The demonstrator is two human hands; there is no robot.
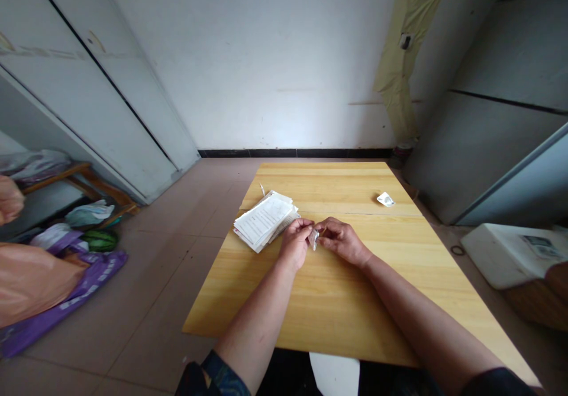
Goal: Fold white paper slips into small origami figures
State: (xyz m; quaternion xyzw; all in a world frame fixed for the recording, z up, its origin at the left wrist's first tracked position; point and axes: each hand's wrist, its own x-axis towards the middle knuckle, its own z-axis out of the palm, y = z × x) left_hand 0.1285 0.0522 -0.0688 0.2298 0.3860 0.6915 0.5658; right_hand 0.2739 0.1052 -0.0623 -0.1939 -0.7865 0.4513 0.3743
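Observation:
Above the middle of the wooden table (337,289), my left hand (296,239) and my right hand (344,239) meet at a small shiny, see-through piece that looks like a plastic packet (313,239). Both hands are closed, with the fingertips of each pinching it from its own side. Its exact kind is too small to make out. Close by my left hand lies a loose stack of printed papers (266,218). Farther off to the right, a small white piece with a dark mark (386,199) rests on the tabletop.
Beyond the table is a white wall (275,76). A grey cabinet (497,100) and a white foam box (501,254) stand on the right. At left are a purple bag (95,274), a watermelon (100,240) and a wooden rack (84,177), with part of another person at the edge.

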